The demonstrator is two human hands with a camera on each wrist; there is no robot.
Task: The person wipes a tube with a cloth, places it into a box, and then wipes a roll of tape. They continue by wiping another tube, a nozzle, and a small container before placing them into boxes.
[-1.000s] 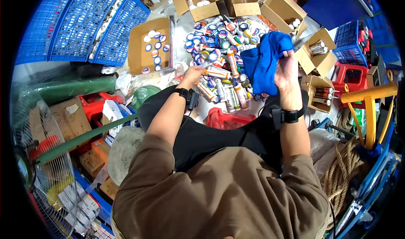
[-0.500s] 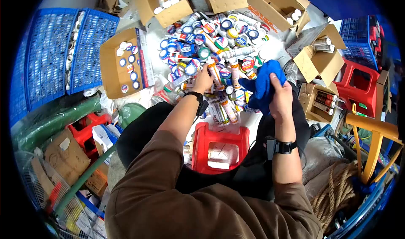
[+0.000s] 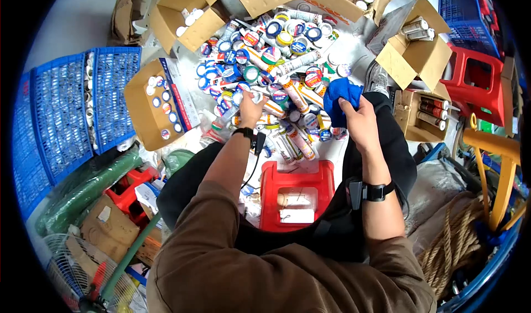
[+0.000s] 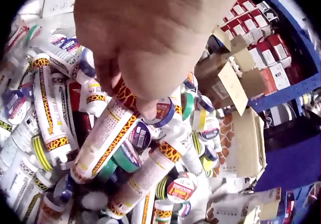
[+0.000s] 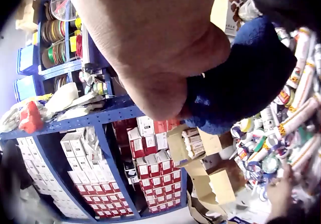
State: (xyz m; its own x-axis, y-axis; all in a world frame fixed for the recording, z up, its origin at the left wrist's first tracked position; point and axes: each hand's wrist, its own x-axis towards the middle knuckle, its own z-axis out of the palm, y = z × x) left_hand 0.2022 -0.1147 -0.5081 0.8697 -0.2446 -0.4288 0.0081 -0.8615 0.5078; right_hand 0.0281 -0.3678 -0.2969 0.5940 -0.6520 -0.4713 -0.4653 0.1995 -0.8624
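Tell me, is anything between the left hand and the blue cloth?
Yes: white cartridges with orange-patterned ends lie between the left hand and the blue cloth. Nothing visible seems to stand above them.

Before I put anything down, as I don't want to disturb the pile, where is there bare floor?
White floor shows bare between the pile and, to its right, the carton of white tubes. Another strip separates the pile from the left carton. Rolls and cartridges crowd the pile, including around the left hand.
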